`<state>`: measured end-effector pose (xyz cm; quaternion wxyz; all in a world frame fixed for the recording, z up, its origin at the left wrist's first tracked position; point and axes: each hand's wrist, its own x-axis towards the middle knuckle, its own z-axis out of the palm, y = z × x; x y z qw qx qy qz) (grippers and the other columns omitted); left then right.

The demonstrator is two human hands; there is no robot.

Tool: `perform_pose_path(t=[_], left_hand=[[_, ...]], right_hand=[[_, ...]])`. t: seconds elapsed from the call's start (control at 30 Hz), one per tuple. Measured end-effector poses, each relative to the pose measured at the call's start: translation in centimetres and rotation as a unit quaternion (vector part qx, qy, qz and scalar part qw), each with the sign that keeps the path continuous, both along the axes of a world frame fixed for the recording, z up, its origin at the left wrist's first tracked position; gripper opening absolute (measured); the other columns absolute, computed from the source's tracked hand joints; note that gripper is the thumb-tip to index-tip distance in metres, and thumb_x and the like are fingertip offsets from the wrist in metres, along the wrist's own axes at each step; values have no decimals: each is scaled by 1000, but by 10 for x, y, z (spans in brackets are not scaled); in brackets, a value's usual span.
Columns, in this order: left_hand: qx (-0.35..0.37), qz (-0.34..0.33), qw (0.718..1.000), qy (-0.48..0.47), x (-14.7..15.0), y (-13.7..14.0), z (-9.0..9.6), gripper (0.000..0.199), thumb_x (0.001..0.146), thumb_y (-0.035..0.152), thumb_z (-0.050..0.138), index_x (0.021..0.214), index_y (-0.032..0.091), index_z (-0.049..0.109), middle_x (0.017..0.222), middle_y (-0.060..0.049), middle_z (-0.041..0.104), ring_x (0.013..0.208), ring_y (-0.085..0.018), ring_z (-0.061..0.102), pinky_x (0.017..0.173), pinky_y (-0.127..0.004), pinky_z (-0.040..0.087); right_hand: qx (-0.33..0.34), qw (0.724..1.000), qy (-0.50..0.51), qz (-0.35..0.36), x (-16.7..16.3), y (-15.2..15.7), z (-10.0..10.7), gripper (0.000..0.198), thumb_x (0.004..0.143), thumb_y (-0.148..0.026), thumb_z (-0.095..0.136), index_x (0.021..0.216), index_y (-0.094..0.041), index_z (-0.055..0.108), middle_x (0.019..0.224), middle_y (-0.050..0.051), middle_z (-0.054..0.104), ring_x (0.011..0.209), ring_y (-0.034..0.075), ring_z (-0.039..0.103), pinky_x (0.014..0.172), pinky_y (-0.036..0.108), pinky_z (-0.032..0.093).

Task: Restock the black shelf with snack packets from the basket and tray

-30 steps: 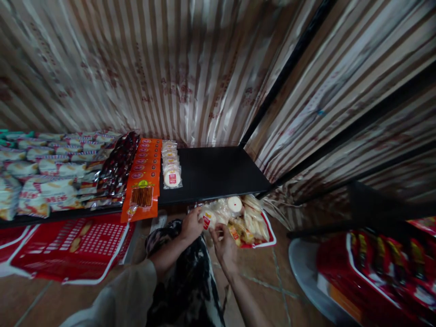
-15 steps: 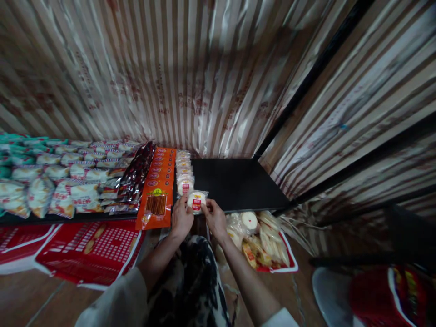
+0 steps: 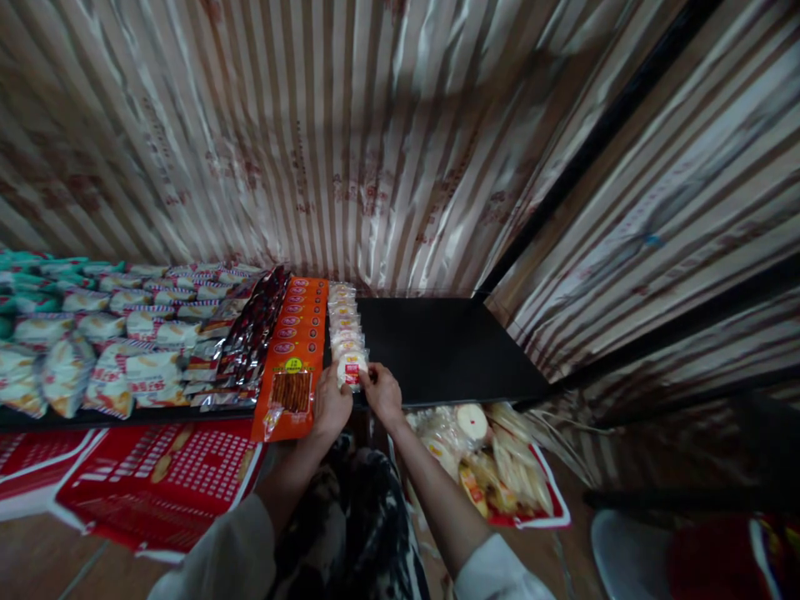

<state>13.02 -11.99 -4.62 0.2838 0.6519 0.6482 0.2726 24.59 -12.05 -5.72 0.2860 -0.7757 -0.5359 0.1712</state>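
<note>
A round white packaged snack (image 3: pixel 352 372) with a red label lies at the near end of a row of the same packets (image 3: pixel 345 321) on the black shelf (image 3: pixel 443 346). My left hand (image 3: pixel 332 402) grips its left edge, beside the orange snack packets. My right hand (image 3: pixel 382 395) pinches the right edge, thumb and fingers close together. Overlapping orange packets (image 3: pixel 292 350) of brown sticks run along the left of the row.
Dark shiny packets (image 3: pixel 256 325) and several white snack bags (image 3: pixel 153 367) fill the shelf's left part. Below stand red printed bags (image 3: pixel 168 475) and an opened bag of packaged food (image 3: pixel 493 458). A black post (image 3: pixel 537 200) rises at the right before the striped sheeting (image 3: pixel 350 150).
Both hands have brought the white snack packet up against the near end of the row, where it overlaps the packets behind. The view has shifted slightly.
</note>
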Motion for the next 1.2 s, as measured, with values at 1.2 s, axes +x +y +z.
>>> perform_pose_path(t=[1.2], left_hand=[[-94, -262, 960, -12, 83, -107, -28, 42, 76, 4, 46, 114, 17, 58, 123, -8, 58, 117, -17, 52, 104, -27, 36]], right_hand=[[70, 970, -39, -231, 75, -176, -57, 47, 84, -45, 41, 118, -16, 53, 109, 13, 55, 96, 26, 54, 78, 36, 44]])
